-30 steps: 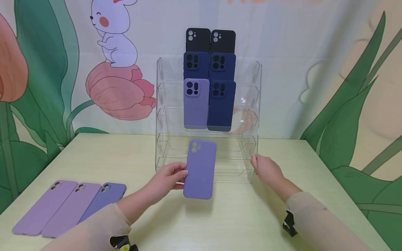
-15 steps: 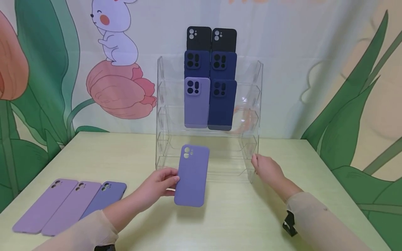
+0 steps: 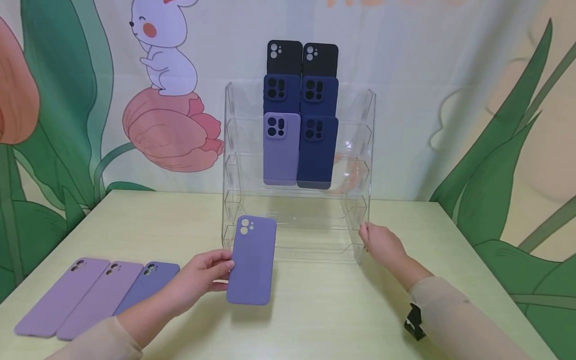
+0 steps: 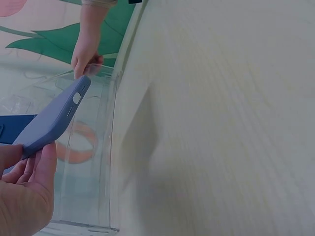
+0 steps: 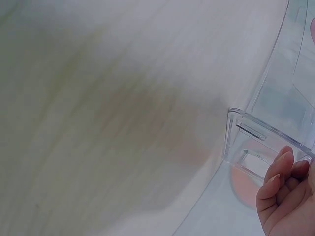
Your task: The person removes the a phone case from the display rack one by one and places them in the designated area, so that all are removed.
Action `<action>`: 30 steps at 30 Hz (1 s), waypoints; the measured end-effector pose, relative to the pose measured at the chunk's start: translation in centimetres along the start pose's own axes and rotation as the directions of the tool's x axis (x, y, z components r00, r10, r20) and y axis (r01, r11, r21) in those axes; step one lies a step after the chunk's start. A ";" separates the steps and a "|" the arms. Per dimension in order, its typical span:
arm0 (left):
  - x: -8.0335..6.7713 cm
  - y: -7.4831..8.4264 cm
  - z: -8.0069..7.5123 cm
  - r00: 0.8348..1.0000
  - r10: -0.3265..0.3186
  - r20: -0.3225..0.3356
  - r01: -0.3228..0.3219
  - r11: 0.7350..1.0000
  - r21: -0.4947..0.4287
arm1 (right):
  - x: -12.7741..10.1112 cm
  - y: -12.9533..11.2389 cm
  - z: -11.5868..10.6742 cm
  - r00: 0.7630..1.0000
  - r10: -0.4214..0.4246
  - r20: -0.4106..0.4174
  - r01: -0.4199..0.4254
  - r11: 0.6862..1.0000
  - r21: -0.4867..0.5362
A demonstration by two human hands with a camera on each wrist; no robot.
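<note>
The left hand (image 3: 198, 272) is seen pinching a purple case (image 3: 251, 260) by its left edge, thumb on the face and fingers (image 4: 29, 167) behind; the case is held upright above the table (image 3: 315, 320), clear of it, just in front of the left front corner of the clear rack (image 3: 369, 150). In the left wrist view the case's edge is shown tilted toward the rack, near its wall but apart from it. The right hand (image 3: 380, 242) is laid against the rack's right front corner, its fingers (image 5: 275, 182) loosely curled beside the clear wall; whether the wall is actually gripped cannot be told. Between the two hands, bare tabletop is left along the rack's front, and more of it runs to the near edge. The rack's two lowest tiers are seen standing vacant, while the upper tiers are filled by a lilac case (image 3: 281, 148), navy cases (image 3: 317, 152) and black cases (image 3: 301, 59). Three more cases (image 3: 96, 295) are laid side by side, touching, near the table's left edge, well apart from the rack. A painted backdrop (image 3: 162, 110) is hung behind the far edge.
</note>
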State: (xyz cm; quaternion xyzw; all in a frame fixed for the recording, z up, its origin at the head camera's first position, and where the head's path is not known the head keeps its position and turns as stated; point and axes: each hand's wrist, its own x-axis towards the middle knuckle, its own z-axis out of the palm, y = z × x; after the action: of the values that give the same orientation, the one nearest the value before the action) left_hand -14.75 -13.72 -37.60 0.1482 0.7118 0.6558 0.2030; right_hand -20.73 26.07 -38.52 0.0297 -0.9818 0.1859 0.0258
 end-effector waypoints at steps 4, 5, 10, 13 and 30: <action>-0.6 0.0 -0.4 1.000 -0.009 0.002 0.009 1.000 -0.002 | 0.0 0.0 0.0 1.000 -0.006 -0.003 0.006 1.000 -0.003; -0.7 0.0 -0.4 1.000 -0.015 0.001 0.015 1.000 -0.002 | 0.0 0.0 0.0 1.000 -0.007 -0.003 0.007 1.000 -0.003; -1.5 -0.2 -1.0 0.999 -0.033 -0.015 0.033 0.999 0.005 | 0.1 -0.1 -0.1 1.000 -0.009 -0.005 0.009 1.000 -0.005; -1.8 -0.4 -1.4 0.999 -0.029 -0.018 0.029 1.000 0.011 | 0.0 -0.1 -0.1 1.000 -0.004 -0.006 0.004 1.000 -0.004; -3.3 -1.1 -3.4 0.985 -0.142 -0.097 0.149 0.986 0.077 | 0.0 -0.2 -0.2 1.000 -0.008 -0.006 0.008 1.000 -0.012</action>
State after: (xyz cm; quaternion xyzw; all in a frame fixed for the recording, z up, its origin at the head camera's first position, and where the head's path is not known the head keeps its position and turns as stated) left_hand -13.42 -18.40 -38.20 0.0742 0.7560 0.6150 0.2115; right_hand -20.69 25.99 -38.32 0.0330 -0.9827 0.1798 0.0296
